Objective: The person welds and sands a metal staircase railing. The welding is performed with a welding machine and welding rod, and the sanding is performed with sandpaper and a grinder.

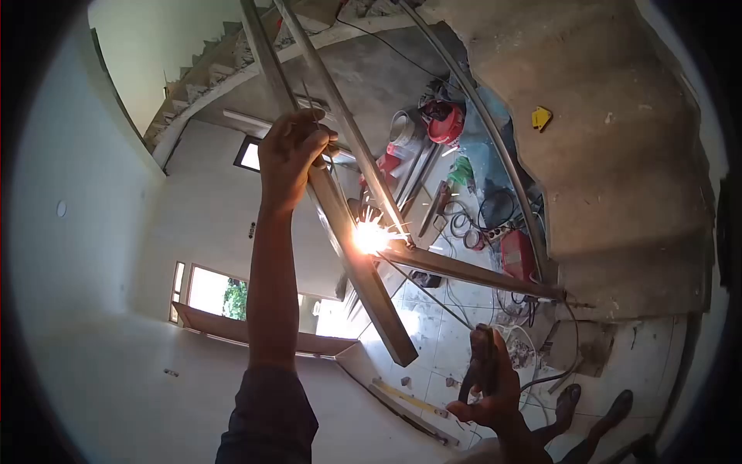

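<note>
The tiled floor (452, 340) holds a red case (515, 253), cables (461, 222) and a yellow bar (410, 397), while a yellow magnetic square (541, 118) lies near the edge of the concrete steps (618, 178).

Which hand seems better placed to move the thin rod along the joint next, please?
Probably the right: the right hand holds the clamp whose thin rod reaches towards the sparks, while the left hand is higher up, on the metal tube.

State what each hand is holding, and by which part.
The left hand holds the wide metal bar partway along, above the sparks; the right hand holds the welding clamp by its handle.
</note>
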Demonstrator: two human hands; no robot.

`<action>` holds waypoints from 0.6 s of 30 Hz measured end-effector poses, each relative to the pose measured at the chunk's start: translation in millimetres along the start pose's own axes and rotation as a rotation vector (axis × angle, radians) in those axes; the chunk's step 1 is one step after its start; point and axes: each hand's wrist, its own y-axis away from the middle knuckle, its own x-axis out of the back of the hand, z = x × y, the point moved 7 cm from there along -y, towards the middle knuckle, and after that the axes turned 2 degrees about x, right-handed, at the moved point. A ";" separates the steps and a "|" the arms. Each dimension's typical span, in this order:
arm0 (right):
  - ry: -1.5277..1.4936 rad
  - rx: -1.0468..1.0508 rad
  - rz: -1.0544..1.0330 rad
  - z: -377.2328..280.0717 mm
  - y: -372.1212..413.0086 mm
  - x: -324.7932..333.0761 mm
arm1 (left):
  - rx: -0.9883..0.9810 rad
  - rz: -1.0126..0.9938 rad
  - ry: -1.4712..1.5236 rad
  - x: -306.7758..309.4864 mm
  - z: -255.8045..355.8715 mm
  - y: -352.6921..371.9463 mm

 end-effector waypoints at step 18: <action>0.045 0.270 0.109 -2.9 0.6 5.2 | 0.054 0.017 0.045 1.5 -0.8 0.8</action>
